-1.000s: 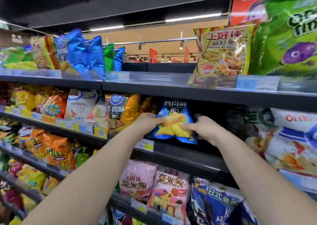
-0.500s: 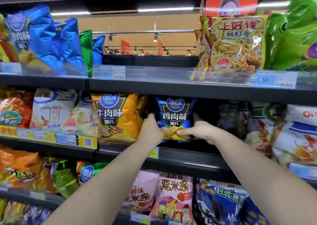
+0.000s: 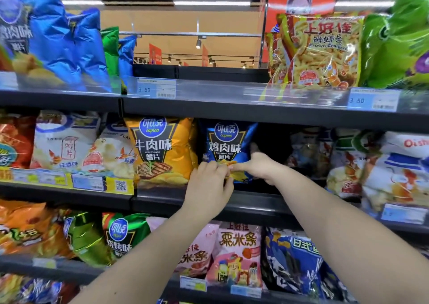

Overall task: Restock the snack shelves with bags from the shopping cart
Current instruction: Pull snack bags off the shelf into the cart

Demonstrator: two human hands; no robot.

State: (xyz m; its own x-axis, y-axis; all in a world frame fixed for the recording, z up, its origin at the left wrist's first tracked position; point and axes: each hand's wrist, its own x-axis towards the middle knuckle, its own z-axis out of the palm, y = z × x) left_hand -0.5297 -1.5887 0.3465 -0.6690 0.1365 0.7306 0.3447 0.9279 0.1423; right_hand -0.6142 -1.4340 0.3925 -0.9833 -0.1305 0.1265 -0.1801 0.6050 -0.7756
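A blue bag [image 3: 228, 149] is gripped at its lower edge by both hands (left [image 3: 209, 185], right [image 3: 260, 168]), upright on the shelf [image 3: 162, 195] beside a yellow bag [image 3: 162, 150].

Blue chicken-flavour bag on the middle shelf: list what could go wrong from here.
1. The blue chicken-flavour bag stands upright with a dark empty gap on its right; once the left hand and right hand let go, it may tip sideways into that gap.
2. Both hands work at its lower edge near the shelf lip, so pulling back could drag it forward off the shelf.
3. The left hand is close to the orange beef-flavour bag and might nudge it askew.
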